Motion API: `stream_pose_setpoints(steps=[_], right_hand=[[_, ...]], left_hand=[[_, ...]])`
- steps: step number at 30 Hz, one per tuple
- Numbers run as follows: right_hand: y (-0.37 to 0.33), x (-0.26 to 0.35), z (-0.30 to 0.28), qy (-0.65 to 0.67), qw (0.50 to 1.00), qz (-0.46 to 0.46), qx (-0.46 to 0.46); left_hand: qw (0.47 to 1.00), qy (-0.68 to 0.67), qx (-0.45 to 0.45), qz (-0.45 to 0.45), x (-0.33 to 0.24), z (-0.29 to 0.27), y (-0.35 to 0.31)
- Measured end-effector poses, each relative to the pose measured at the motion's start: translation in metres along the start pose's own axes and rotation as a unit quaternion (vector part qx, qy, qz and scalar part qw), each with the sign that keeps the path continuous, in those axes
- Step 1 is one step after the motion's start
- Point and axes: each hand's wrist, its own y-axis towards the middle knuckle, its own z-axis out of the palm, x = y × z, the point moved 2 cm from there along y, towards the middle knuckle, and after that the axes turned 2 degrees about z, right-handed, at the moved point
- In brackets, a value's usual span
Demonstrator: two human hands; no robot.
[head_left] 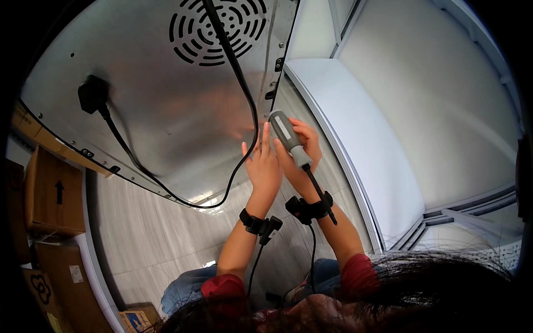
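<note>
A screwdriver (286, 135) with a grey handle and a dark shaft is in my right hand (308, 145). Its handle end is by the panel edge, and its tip points back over my right forearm. My left hand (263, 171) is just left of it, fingers stretched out at the lower right part of a metal appliance panel (183, 127). Whether those fingertips touch the metal I cannot tell. Small screws (281, 45) and dark slots line the panel's right edge. A black power cord (242, 83) hangs down past my left fingers.
The cord loops up to a black plug (93, 94) at the panel's left. Round vent slots (217, 28) are at the top. Cardboard boxes (55, 191) stand at the left. A white ledge and wall panel (361, 139) bound the right side, above a grey wood-look floor (150, 238).
</note>
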Motion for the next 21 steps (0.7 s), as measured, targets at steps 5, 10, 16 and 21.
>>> stream_pose_setpoints(steps=[5,10,16,21], right_hand=[[0.04,0.03,0.0,-0.022,0.995,-0.091,-0.04],[0.063,0.031,0.001,-0.02,0.999,0.015,-0.048],[0.057,0.023,0.007,-0.061,0.996,-0.028,-0.059],[0.054,0.022,0.001,-0.092,0.991,-0.081,-0.045]], left_hand=[[0.999,0.019,0.048,-0.012,0.005,-0.002,0.0],[0.994,0.003,0.105,-0.022,0.0,-0.011,0.004],[0.999,-0.012,0.051,-0.004,0.005,-0.002,0.002],[0.998,-0.036,0.05,0.001,-0.002,-0.006,0.006]])
